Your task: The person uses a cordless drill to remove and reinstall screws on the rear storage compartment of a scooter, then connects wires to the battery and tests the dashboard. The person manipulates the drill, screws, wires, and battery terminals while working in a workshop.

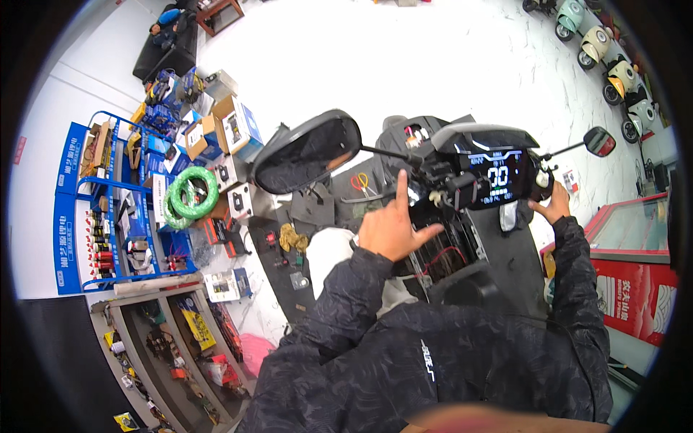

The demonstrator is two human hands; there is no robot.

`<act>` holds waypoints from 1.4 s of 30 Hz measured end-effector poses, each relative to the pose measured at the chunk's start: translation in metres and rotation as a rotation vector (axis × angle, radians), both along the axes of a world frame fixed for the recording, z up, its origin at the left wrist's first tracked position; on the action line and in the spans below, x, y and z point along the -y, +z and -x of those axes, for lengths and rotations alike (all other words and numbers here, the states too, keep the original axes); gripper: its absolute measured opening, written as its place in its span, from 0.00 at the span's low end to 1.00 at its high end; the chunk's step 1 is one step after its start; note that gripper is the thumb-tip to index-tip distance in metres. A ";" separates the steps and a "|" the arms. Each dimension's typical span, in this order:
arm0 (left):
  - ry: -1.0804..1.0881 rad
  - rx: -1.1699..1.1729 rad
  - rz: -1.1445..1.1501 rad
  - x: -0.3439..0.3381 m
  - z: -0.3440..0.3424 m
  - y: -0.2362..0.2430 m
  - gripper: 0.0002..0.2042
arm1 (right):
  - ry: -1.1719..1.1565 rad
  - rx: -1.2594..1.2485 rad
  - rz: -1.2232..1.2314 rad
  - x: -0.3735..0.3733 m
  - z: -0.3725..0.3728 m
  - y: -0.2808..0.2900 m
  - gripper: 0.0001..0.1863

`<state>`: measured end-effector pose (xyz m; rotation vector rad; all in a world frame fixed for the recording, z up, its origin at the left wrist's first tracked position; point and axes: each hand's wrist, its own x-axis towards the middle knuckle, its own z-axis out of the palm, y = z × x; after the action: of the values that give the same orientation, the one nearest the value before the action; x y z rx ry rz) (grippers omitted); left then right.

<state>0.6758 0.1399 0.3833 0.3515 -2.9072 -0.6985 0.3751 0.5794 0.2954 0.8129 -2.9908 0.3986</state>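
Observation:
An electric scooter stands in front of me, its lit dashboard display [498,177] facing up and its lower front body uncovered, with wires showing. My left hand [393,227] is over the left side of the handlebar, index finger and thumb stretched apart, nothing in it; the other fingers look curled. Around the right handlebar grip [541,190] lies my right hand [554,205], thumb on the near side and a finger on the far side. A large black mirror [309,151] sticks out to the left, a smaller mirror [600,141] to the right.
Scissors [360,185] with coloured handles lie on a dark mat beyond my left hand. Green coiled hose [193,193], boxes [238,128] and a blue shelf rack [108,184] stand left. At right are a red chest freezer [629,296] and several parked scooters [595,45]. A person sits far left.

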 end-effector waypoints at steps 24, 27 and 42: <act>-0.415 0.171 0.125 0.078 0.121 0.057 0.62 | -0.324 0.201 0.278 0.002 -0.106 -0.036 0.52; -0.444 0.130 0.097 0.081 0.126 0.057 0.61 | -0.345 0.212 0.284 0.002 -0.109 -0.040 0.53; -0.394 -0.115 0.010 0.079 0.116 0.037 0.51 | -0.200 0.401 0.455 -0.043 -0.092 -0.057 0.44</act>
<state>0.5595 0.0605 0.4200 -0.2635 -2.8919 -0.7247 0.4666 0.6221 0.2383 0.4257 -3.0697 1.3045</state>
